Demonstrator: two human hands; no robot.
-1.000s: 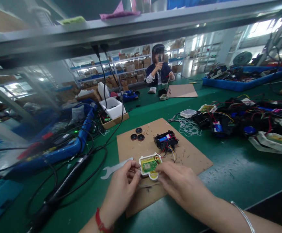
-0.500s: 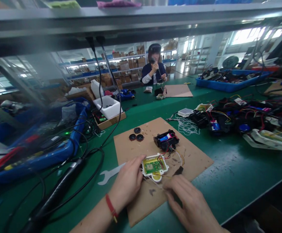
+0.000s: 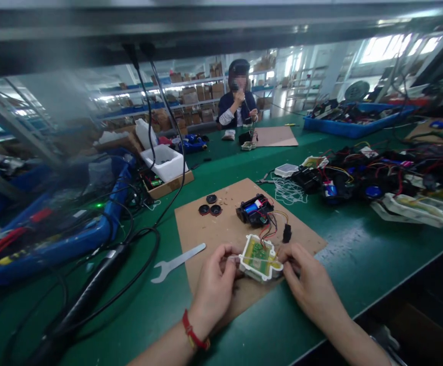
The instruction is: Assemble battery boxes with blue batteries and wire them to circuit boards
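Observation:
A white plastic housing (image 3: pixel 245 267) with a green circuit board (image 3: pixel 258 256) inside is held tilted over the cardboard. My left hand (image 3: pixel 220 274) pinches it at the left edge, fingers closed. At its rounded right end, my right hand (image 3: pixel 308 277) has closed fingers against it. A thin pale cord (image 3: pixel 257 260) runs across the housing between both hands; its ends are hidden by my fingers. Red and black wires (image 3: pixel 270 230) link the housing to a black assembly (image 3: pixel 257 211) with a blue battery. A black connector (image 3: pixel 287 233) lies beside it.
On the cardboard sheet (image 3: pixel 190 223) lie three black round parts (image 3: pixel 210 205); a flat wrench (image 3: pixel 177 262) overlaps its left edge. White string (image 3: pixel 288 190) and heaped wired parts (image 3: pixel 358 178) sit right. Cables and a blue bin (image 3: pixel 118 203) stand left. A person (image 3: pixel 238 96) sits opposite.
The housing has been turned and shifted toward me and slightly right. My right hand has come up to its right end, and the pale cord now crosses over it. The wrench lies uncovered.

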